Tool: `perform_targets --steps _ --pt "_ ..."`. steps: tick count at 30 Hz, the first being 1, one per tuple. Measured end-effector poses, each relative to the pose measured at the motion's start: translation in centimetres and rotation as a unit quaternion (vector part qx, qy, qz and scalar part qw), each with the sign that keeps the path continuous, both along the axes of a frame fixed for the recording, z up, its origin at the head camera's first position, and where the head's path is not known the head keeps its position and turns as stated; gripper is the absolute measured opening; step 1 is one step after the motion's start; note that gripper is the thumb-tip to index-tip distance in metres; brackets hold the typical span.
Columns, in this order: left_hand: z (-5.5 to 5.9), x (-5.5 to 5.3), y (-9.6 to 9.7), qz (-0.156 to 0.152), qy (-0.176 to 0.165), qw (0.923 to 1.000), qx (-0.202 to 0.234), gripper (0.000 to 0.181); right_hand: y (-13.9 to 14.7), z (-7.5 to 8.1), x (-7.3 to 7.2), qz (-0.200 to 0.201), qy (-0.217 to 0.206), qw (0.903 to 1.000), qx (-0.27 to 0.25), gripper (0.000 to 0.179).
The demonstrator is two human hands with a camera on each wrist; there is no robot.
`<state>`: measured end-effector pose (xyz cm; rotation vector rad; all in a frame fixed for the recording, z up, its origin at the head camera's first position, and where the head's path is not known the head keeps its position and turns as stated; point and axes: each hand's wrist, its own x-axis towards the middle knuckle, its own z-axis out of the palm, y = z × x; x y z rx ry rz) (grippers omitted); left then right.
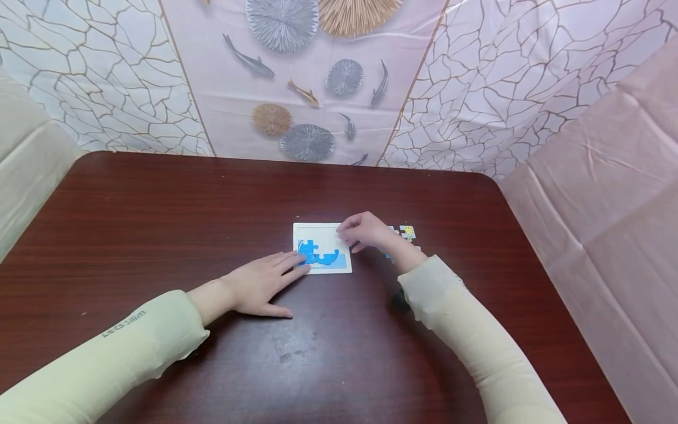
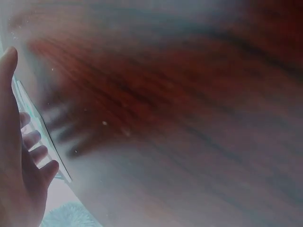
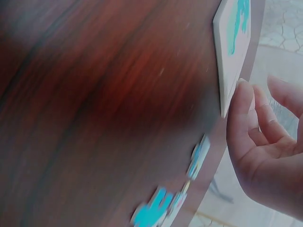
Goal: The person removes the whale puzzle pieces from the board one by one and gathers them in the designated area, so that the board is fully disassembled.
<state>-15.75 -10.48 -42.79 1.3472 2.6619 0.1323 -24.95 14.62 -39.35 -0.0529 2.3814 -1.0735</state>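
Note:
A white jigsaw tray lies flat on the table, with joined blue puzzle pieces filling its lower part. My left hand spreads its straight fingers over the tray's lower left corner; the left wrist view shows the same fingertips at the tray's edge. Over the tray's upper right corner hovers my right hand, its fingers loosely bent. In the right wrist view the thumb and fingers stand apart beside the tray, and no piece shows between them.
Several loose puzzle pieces lie right of the tray, partly hidden behind the right wrist; one blue piece shows in the right wrist view. A small dark object sits under the right sleeve. Patterned cloth hangs behind the dark wooden table.

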Motion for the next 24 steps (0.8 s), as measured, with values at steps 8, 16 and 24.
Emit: perform_targets --steps 8,16,24 --pt "0.0 0.4 -0.5 -0.003 -0.004 1.0000 -0.008 0.086 -1.9 -0.6 0.1 0.016 -0.004 0.9999 -0.003 0.026" --pt "-0.1 0.5 -0.5 -0.005 -0.016 0.9997 -0.016 0.088 -3.4 -1.0 0.4 0.025 0.006 0.9996 -0.013 0.027" --pt "-0.2 0.4 -0.4 -0.006 -0.012 0.9997 -0.023 0.088 -4.4 -0.8 0.7 0.046 0.013 0.9987 -0.018 0.029"
